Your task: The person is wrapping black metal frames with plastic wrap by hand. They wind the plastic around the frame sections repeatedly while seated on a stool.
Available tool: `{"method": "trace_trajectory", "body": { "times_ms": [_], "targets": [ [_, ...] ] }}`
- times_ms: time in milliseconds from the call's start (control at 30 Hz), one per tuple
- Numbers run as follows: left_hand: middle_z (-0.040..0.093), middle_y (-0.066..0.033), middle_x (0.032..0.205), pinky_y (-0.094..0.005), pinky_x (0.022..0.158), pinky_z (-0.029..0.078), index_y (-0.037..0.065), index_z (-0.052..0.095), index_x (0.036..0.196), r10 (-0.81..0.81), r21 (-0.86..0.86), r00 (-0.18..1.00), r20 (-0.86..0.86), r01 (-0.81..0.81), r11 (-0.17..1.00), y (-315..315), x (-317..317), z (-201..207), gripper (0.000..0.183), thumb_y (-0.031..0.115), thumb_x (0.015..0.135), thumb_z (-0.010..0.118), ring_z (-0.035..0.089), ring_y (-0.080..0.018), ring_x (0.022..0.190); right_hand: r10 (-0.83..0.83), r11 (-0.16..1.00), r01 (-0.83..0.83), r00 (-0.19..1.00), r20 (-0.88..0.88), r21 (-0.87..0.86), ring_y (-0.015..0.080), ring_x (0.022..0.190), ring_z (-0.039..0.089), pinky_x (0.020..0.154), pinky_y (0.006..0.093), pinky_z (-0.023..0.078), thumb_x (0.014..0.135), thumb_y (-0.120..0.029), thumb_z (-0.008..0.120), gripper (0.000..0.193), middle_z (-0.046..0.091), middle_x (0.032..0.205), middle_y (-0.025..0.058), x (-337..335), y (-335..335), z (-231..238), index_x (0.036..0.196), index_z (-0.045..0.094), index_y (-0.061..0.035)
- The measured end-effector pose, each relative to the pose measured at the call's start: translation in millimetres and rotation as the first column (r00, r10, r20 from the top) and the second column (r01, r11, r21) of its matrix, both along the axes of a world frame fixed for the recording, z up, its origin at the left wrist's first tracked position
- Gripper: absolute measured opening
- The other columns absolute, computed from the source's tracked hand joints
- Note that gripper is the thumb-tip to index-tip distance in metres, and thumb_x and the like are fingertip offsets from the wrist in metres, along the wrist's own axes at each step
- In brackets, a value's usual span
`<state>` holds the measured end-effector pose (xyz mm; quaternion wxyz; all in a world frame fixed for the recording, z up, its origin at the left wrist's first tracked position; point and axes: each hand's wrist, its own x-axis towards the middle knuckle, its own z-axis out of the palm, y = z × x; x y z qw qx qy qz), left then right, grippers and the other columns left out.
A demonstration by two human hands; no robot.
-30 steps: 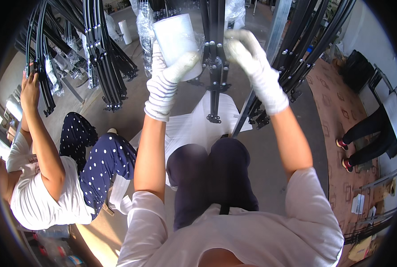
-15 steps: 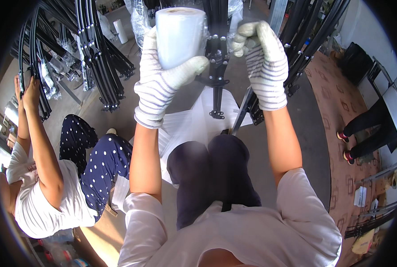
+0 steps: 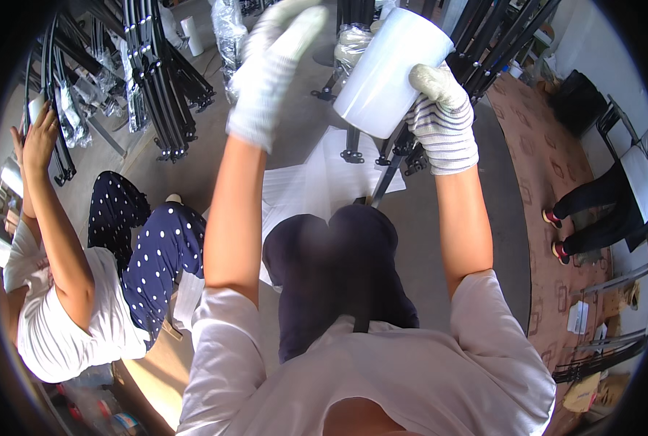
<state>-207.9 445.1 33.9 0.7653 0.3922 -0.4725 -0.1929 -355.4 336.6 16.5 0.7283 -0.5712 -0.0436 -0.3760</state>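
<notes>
My right hand (image 3: 444, 120), in a white glove with dark stripes, is closed on a roll of clear stretch film (image 3: 393, 73). The roll is tilted, its top leaning to the right, in front of a bundle of black metal bars. Clear film (image 3: 353, 45) is wound around that bundle just left of the roll. Raised to the left of the bundle is my gloved left hand (image 3: 269, 76), blurred by motion. It is open, fingers stretched upward, with nothing seen in it and apart from the roll.
Sheets of white foam (image 3: 295, 185) lie on the floor beyond my knees. More black bar bundles (image 3: 157, 87) hang at the left, where a co-worker in dotted trousers (image 3: 153, 254) handles bars. Another person's dark-trousered legs (image 3: 604, 207) are at the right, on patterned brown flooring (image 3: 531, 160).
The film roll has passed from my left hand to my right hand and now tilts. My left hand has let go and moved up. Film now shows around the central bundle.
</notes>
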Motion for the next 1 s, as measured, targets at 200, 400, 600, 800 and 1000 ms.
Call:
{"method": "trace_trajectory", "body": {
  "times_ms": [200, 400, 600, 800, 1000],
  "targets": [
    [0.057, -0.0028, 0.094, -0.0198, 0.069, 0.042, 0.002, 0.05, 0.108, -0.486, 0.11, 0.859, 0.165, 0.473, 0.874, -59.8, 19.8, -13.8, 0.036, 0.021, 0.078, 0.059, 0.054, -0.0068, 0.081, 0.155, 0.985, -0.168, 0.961, 0.229, 0.038, 0.0238, 0.087, 0.059, 0.076, 0.0357, 0.05, 0.067, -0.004, 0.059, 0.043, 0.058, 0.095, 0.016, -1.5, -19.2, -5.8, 0.107, 0.046, 0.0049],
    [0.057, -0.0033, 0.083, -0.0214, 0.064, 0.044, 0.004, 0.052, 0.099, -0.365, 0.058, 0.919, 0.145, 0.361, 0.931, -49.1, 16.3, -16.9, 0.028, 0.015, 0.075, 0.062, 0.056, -0.0091, 0.071, 0.047, 0.998, -0.038, 0.984, 0.171, -0.056, 0.0239, 0.086, 0.059, 0.078, 0.0375, 0.049, 0.071, -0.011, 0.061, 0.039, 0.057, 0.095, 0.0141, -1.0, -38.0, -1.2, 0.104, 0.048, 0.0038],
    [0.057, -0.0011, 0.076, -0.0217, 0.059, 0.044, 0.005, 0.054, 0.088, -0.179, 0.066, 0.962, 0.208, 0.168, 0.984, -48.7, 19.3, -18.9, 0.021, 0.01, 0.071, 0.066, 0.054, -0.0084, 0.064, -0.186, 0.983, 0.185, 0.982, 0.043, 0.009, 0.0186, 0.084, 0.058, 0.074, 0.0321, 0.049, 0.07, -0.023, 0.068, 0.046, 0.057, 0.094, 0.01, 26.6, -23.5, -0.8, 0.106, 0.048, -0.0003],
    [0.058, -0.003, 0.07, -0.0208, 0.053, 0.046, 0.002, 0.057, 0.085, -0.164, 0.083, 0.973, 0.164, 0.152, 0.985, -36.7, 12.7, -13.1, 0.029, 0.017, 0.066, 0.071, 0.054, -0.0069, 0.059, -0.018, 1.0, 0.018, 0.993, -0.117, 0.001, 0.0178, 0.084, 0.056, 0.072, 0.0316, 0.049, 0.068, -0.018, 0.069, 0.049, 0.056, 0.096, 0.0081, 46.3, -34.4, -15.0, 0.109, 0.046, -0.003],
    [0.058, -0.008, 0.078, -0.0261, 0.063, 0.047, 0.004, 0.049, 0.101, -0.337, 0.131, 0.929, 0.151, 0.319, 0.939, -31.7, 21.8, -12.9, 0.03, 0.026, 0.081, 0.054, 0.057, -0.0141, 0.07, -0.429, 0.879, 0.44, 0.898, 0.095, -0.186, 0.0185, 0.085, 0.055, 0.072, 0.031, 0.048, 0.057, -0.012, 0.077, 0.069, 0.054, 0.096, 0.0114, 48.4, -38.9, -0.7, 0.114, 0.039, -0.0031]
  ]
}}
